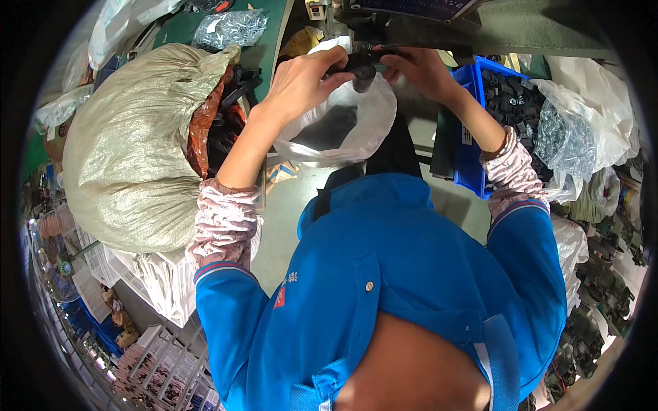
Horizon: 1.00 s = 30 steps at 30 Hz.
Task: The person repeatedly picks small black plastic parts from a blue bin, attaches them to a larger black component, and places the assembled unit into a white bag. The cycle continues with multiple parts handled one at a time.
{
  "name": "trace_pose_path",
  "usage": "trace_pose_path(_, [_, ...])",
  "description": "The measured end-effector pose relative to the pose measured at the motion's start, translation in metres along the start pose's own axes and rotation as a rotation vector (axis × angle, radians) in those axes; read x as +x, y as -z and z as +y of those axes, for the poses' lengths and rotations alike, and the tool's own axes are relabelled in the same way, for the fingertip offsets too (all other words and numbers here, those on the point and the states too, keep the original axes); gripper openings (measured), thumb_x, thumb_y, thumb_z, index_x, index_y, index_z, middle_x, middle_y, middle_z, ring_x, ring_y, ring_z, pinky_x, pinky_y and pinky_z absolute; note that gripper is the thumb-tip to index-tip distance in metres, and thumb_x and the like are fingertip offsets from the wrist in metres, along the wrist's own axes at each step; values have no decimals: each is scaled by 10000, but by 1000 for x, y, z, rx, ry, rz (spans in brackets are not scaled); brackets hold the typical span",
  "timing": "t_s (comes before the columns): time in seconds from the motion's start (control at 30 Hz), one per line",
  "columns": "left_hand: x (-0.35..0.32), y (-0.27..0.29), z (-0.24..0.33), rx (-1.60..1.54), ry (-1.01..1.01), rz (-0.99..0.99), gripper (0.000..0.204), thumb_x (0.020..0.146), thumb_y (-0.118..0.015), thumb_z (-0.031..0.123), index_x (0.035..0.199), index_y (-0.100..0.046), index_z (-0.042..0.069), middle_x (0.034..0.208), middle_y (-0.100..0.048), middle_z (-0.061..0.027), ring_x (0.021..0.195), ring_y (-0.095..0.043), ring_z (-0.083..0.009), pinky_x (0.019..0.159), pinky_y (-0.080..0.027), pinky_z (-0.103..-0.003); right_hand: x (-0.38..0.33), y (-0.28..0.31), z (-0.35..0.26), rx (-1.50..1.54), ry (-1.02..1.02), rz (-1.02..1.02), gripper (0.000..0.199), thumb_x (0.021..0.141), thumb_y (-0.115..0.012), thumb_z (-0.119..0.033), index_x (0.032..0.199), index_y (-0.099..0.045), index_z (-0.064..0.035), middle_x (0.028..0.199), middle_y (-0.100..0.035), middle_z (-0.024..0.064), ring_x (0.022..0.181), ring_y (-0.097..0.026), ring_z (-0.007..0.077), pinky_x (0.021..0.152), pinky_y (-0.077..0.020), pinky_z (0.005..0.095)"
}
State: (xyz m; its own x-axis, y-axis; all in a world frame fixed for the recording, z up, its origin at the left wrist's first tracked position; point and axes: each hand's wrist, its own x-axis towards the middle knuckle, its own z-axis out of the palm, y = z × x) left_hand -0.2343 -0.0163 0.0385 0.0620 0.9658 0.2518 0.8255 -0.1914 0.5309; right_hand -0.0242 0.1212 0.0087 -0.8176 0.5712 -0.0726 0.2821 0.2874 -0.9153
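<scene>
My left hand [310, 79] is closed, thumb and fingers pinching the left end of a black plastic part [361, 61]. From the other side my right hand [419, 74] has its fingertips closed on the right end of the same part. The part is held just under the dark machine body [507, 31], and its exact shape is hard to make out. Below the hands, a white plastic bag [373, 127] hangs wide at the mouth, with a dark interior.
To the left bulges a big woven sack [130, 151] with black parts [229, 123] at its mouth. On the green table [271, 31] lies a clear bag of parts [230, 29]. At right, a blue bin [469, 161] holds small black pieces [510, 103], beside a clear bag [567, 137].
</scene>
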Motion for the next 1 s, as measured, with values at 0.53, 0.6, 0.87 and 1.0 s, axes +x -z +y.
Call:
trace_pose_path(0.53, [-4, -5, -5, -19, -44, 50, 245, 806, -697, 218, 938, -615, 28, 869, -670, -130, 683, -630, -335, 573, -495, -360, 68, -4, 97, -1140, 259, 192, 328, 840, -533, -156, 1153, -597, -82, 1145, -607, 173, 999, -581, 353, 871, -464, 425])
trace_pose_path(0.6, [-4, -5, -3, -23, -51, 64, 240, 806, -698, 215, 935, -618, 29, 864, -670, -130, 674, -631, -330, 567, -498, -354, 63, -8, 94, -1195, 333, 279, 326, 833, -537, -160, 1140, -602, -73, 1152, -604, 180, 991, -585, 376, 853, -474, 439])
trace_pose_path(0.87, [-11, -10, 2, 43, -156, 232, 228, 798, -703, 215, 911, -623, 35, 826, -660, -117, 695, -635, -321, 592, -506, -376, 76, -12, 120, -934, -83, 196, 353, 826, -561, -208, 1155, -606, -89, 1149, -602, 193, 1037, -575, 413, 851, -482, 483])
trace_pose_path(1.0, [-31, -20, -2, 108, -169, 273, 226, 781, -724, 184, 934, -642, 39, 930, -661, -125, 746, -645, -288, 652, -506, -357, 71, -5, 139, -800, 176, 468, 324, 792, -628, -208, 1093, -639, -89, 1054, -640, 182, 930, -609, 413, 798, -505, 465])
